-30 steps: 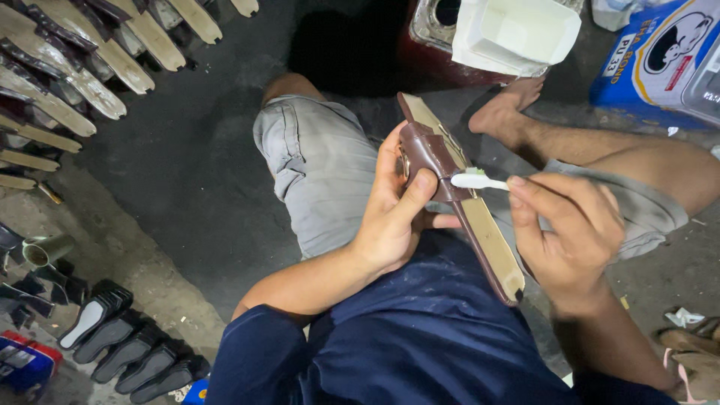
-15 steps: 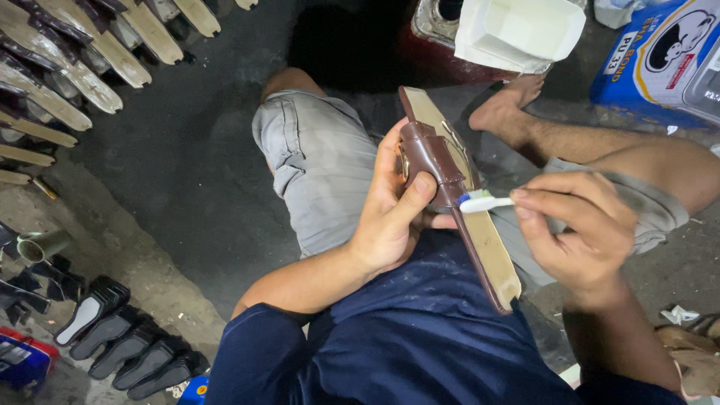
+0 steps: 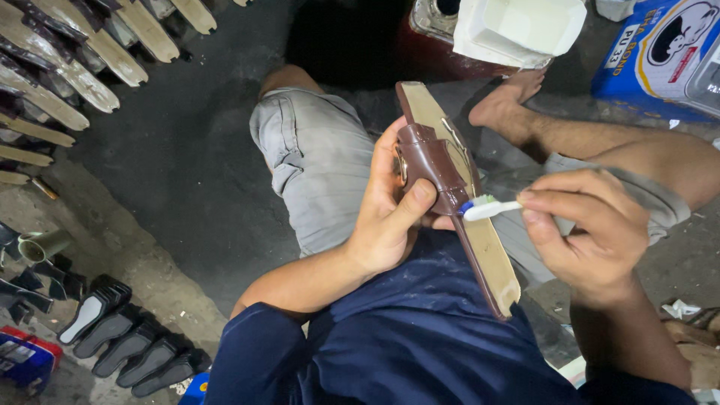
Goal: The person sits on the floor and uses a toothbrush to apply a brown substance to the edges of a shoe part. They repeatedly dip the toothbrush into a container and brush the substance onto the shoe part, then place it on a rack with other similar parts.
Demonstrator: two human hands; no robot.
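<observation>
A brown sandal (image 3: 450, 195) is held over the lap, tilted with its toe end away from the body and its heel end toward the chest. It is gripped by the left hand (image 3: 390, 210), whose forearm is raised from the lower left with the wrist bent; the fingers are wrapped behind the sole and the thumb is pressed on the brown strap (image 3: 431, 161) near its lower edge. The right hand (image 3: 589, 232) is brought in from the right, forearm rising from the lower right corner, fingers curled and clenched around the handle of a toothbrush (image 3: 487, 208). The brush is held roughly level, its bristled head touching the insole just below the strap, beside the left thumb.

Grey shorts (image 3: 319, 161) are worn, and the right leg is bent outward with the bare foot (image 3: 506, 101) resting on the dark floor (image 3: 187, 172). A white container (image 3: 521, 30) is seen above the foot, a blue box (image 3: 660, 56) at upper right. Tan soles (image 3: 82, 52) are laid in rows at upper left; black soles (image 3: 127, 349) are lined up at lower left.
</observation>
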